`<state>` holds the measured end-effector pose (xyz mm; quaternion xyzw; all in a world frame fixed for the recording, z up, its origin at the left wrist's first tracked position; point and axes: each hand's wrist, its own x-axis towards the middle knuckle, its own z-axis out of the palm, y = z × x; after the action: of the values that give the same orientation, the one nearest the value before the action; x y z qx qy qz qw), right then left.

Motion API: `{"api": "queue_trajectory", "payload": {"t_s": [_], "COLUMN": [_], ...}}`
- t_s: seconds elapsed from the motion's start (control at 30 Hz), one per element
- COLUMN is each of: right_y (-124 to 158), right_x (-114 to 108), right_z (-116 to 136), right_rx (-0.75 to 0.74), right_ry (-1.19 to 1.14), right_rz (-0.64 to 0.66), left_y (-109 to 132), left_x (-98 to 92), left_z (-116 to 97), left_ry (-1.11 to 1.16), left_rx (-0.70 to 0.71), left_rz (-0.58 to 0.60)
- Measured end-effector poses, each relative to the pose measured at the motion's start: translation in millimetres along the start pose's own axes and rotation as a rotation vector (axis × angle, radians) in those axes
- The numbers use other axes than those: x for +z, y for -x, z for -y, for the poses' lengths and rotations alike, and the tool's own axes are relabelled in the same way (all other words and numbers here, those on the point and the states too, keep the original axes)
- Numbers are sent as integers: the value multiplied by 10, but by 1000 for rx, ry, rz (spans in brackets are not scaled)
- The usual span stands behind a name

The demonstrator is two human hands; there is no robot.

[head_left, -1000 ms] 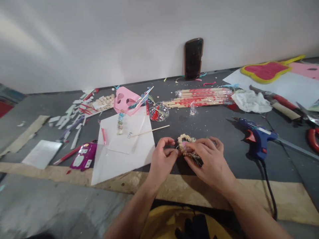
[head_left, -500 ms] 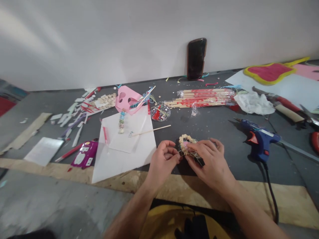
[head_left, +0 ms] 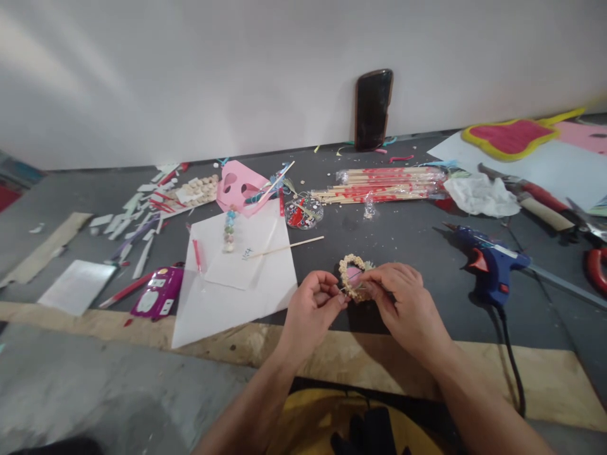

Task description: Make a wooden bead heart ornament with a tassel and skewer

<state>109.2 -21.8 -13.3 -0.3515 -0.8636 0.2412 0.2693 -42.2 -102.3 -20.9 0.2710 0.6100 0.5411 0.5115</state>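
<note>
A small ring [head_left: 344, 264] with a bumpy, cream-coloured rim and a pink middle stands just above the dark table, between my hands. My left hand [head_left: 313, 309] is closed, its thumb and forefinger pinching at the ring's lower left edge. On the other side, my right hand [head_left: 405, 303] is closed too, thumb and forefinger pinched together on what looks like a thin pale strand across the ring's front. The fingers hide the strand's ends and part of the ring's right side.
To the right lies a blue glue gun [head_left: 496, 265] with its cord. Bundled wooden sticks [head_left: 389, 184] lie behind the ring, and a phone [head_left: 373, 110] leans on the wall. White paper [head_left: 227, 309], a thin stick [head_left: 303, 242] and a pink mask [head_left: 239, 186] are left. Pliers [head_left: 540, 193] lie far right.
My right hand has drawn back slightly from the ring and now pinches in front of it, so more of the ring and its pink middle shows. The left hand has barely moved.
</note>
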Motion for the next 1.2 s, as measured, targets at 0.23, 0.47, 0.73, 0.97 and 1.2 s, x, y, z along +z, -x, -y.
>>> {"api": "queue_trajectory", "payload": {"t_s": [0.23,0.47,0.73,0.97,1.2], "right_y": [-21,-21,-8,18,19], "right_x": [-28,15,-5,-22,7], "right_z": [-14,29,66,97,71], "right_rx": [4,-16,5,-154,-289], "right_ry": [46,106,34,-36,-69], "right_rz": [-53,-68,-148,-143,-72], "left_y": [-4,10,9,22,29], "left_x": [-3,38,38,61,58], "left_z": [17,35,21,-44,-84], "left_ry": [-50,-124,-175,-92,-78], "left_rx": [13,-9,-46,-47,-20], "left_rz": [2,28,43,33,35]}}
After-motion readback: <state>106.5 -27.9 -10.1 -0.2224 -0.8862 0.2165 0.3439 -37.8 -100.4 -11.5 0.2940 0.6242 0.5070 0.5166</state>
